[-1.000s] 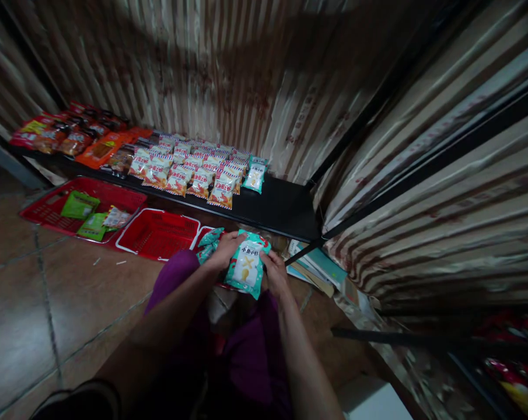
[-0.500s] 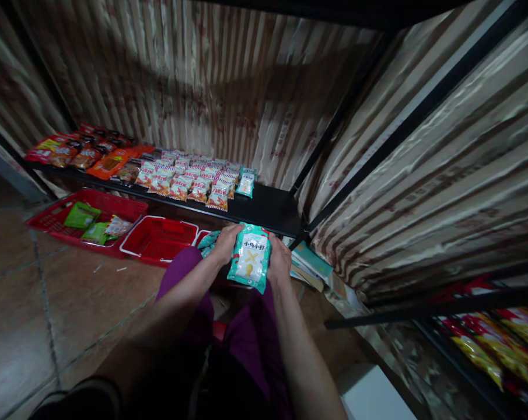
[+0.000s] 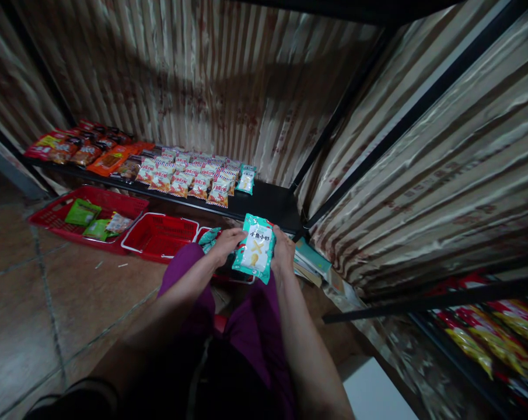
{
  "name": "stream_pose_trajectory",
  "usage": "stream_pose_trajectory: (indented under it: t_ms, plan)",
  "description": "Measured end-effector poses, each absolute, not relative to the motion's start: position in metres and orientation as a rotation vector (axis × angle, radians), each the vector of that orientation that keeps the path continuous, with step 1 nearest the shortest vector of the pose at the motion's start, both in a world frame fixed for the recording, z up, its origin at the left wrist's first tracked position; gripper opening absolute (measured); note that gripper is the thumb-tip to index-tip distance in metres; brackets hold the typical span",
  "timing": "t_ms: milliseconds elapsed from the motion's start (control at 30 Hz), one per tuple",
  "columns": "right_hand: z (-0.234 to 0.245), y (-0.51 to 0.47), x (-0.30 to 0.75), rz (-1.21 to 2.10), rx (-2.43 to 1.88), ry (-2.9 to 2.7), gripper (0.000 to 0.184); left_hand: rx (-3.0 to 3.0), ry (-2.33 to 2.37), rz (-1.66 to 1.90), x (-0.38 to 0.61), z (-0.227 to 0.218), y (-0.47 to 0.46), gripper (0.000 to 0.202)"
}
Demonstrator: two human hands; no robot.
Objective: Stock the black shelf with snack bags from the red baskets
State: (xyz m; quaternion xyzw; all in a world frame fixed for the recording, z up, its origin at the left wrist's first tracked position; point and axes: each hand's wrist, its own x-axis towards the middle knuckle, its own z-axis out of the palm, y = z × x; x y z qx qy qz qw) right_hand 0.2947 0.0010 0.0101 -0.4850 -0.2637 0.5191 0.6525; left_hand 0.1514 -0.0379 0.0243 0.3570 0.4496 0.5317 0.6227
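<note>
Both hands hold a stack of teal and white snack packets [image 3: 255,248] over my knees, near the front edge of a low black shelf [image 3: 270,205]. My left hand [image 3: 226,244] grips the stack's left side, fingers curled around it. My right hand [image 3: 283,252] clasps its right side. More teal packets [image 3: 207,237] lie below my left hand, in a red basket. One teal packet [image 3: 246,181] lies on the shelf, at the right end of rows of red and white snack packets [image 3: 190,178].
Two red baskets [image 3: 158,236] [image 3: 62,216] sit on the tiled floor, the left one with green packets [image 3: 81,212]. Orange and red packets [image 3: 84,150] fill the shelf's left end. Striped fabric lines the walls. Books [image 3: 311,262] lie under the shelf corner. Another shelf of snacks [image 3: 486,332] is at right.
The stack in my hands has risen and moved toward the shelf edge. The view has tilted, bringing the right-hand shelf of snacks into sight.
</note>
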Motion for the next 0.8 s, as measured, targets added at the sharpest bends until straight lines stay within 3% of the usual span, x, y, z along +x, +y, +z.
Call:
stream_pose_trajectory:
  t_ms: [467, 800]
  plan:
    - [-0.003, -0.030, 0.293, 1.490, -1.097, -0.771, 0.032, 0.724, 1.101, 1.404, 0.144, 0.011, -0.014, 0.026]
    - [-0.011, -0.030, 0.291, 1.375, -1.041, -0.739, 0.032, 0.730, 0.997, 1.272, 0.143, 0.003, -0.019, 0.034]
